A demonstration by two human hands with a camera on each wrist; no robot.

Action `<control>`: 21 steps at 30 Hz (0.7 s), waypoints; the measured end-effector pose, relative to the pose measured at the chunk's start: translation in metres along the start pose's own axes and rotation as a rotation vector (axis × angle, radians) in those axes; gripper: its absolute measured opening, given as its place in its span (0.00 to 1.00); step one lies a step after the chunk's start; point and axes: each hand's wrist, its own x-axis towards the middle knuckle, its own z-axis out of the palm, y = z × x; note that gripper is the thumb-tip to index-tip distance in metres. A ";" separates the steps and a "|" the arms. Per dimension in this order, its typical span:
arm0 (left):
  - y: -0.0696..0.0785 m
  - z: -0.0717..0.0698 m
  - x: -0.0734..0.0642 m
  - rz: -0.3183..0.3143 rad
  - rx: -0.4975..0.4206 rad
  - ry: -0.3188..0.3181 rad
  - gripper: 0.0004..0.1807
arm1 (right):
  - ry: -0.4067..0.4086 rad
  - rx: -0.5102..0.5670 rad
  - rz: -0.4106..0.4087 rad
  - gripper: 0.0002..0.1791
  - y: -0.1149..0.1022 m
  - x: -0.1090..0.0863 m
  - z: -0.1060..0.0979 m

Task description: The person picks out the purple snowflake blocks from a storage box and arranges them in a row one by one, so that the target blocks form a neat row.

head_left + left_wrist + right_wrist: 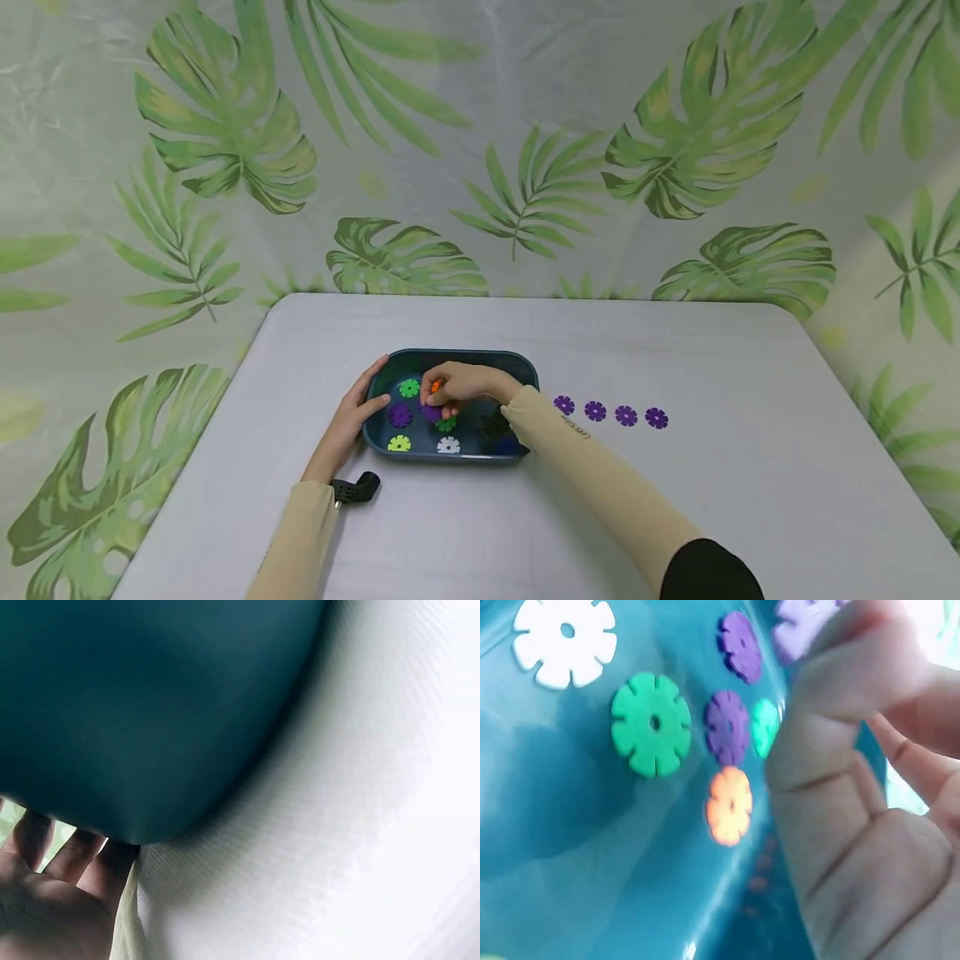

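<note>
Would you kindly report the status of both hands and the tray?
Left hand holding tray. Right hand pinching purple disc over tray. Other discs below, nothing blocking seen.

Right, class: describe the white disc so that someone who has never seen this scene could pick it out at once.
On the cloth-covered table, find the dark teal tray. Inside, along its near side, the notched white disc lies to the right of a yellow-green disc. No other disc in view is white.
</note>
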 end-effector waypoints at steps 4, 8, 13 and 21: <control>-0.001 0.000 0.000 0.006 -0.004 0.004 0.33 | 0.054 -0.017 -0.060 0.06 0.005 -0.020 -0.014; 0.000 0.000 0.000 0.018 0.001 0.011 0.33 | 0.112 0.003 -0.084 0.07 0.015 -0.045 -0.031; 0.000 -0.001 0.000 0.008 0.014 0.013 0.33 | 0.177 0.081 -0.100 0.09 0.035 -0.081 -0.057; 0.000 0.000 0.000 0.007 0.008 0.010 0.33 | 0.331 0.147 -0.078 0.11 0.080 -0.149 -0.088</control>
